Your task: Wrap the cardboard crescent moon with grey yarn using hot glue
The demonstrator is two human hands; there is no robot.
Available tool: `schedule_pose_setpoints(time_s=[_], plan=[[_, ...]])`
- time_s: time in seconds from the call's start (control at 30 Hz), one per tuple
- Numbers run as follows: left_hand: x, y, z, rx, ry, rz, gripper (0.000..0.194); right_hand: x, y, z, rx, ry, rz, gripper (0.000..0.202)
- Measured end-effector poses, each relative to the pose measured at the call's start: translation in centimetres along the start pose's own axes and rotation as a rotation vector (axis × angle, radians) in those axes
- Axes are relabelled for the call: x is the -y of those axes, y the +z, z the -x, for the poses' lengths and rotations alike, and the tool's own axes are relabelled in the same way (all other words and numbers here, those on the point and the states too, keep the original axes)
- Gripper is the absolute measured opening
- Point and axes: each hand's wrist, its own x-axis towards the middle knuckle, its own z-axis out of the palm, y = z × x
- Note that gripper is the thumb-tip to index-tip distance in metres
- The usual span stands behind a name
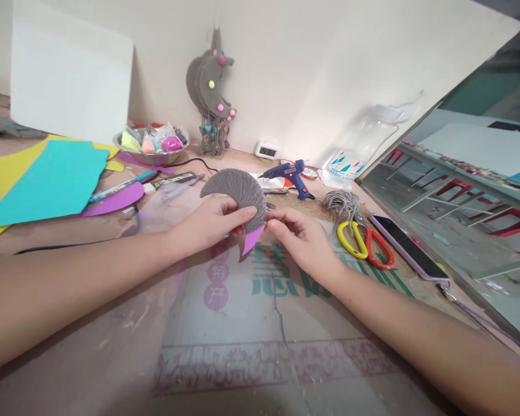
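A crescent shape wrapped in grey yarn is held up over the table, its lower tip showing bare purple. My left hand pinches it, thumb on the front face and fingers partly hidden behind. At the crescent's right edge, my right hand has thumb and index finger pressed together; what lies between them is too small to make out. A grey strand lies below on the printed plastic sheet. The ball of grey yarn sits to the right, beside scissors with yellow and red handles.
A blue glue gun lies behind my hands. A phone is at the right edge. Turquoise paper, pens and a bowl of coloured clay occupy the left. A decorated crescent hangs at the back, with a plastic bottle farther right.
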Motion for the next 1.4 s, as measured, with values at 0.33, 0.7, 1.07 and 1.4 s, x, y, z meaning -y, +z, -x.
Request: schedule_pose_setpoints(time_s=[0.33,0.7,1.07,1.4], plan=[[-0.3,-0.2,0.0,0.006,-0.022,0.022,0.043,0.0,0.1,-0.2,0.095,-0.04,0.062,0.022],[0.3,0.3,-0.2,-0.04,-0.042,0.114,0.04,-0.3,-0.6,0.0,-0.294,-0.01,-0.086,0.015],[0.3,0.1,-0.1,-0.021,-0.013,0.05,0.045,-1.1,-7.2,-2.8,-0.578,-0.023,-0.473,0.017],[0.8,0.1,-0.2,-0.085,0.015,0.002,0.047,2.3,-3.9,-0.2,-0.082,0.108,-0.046,0.027]])
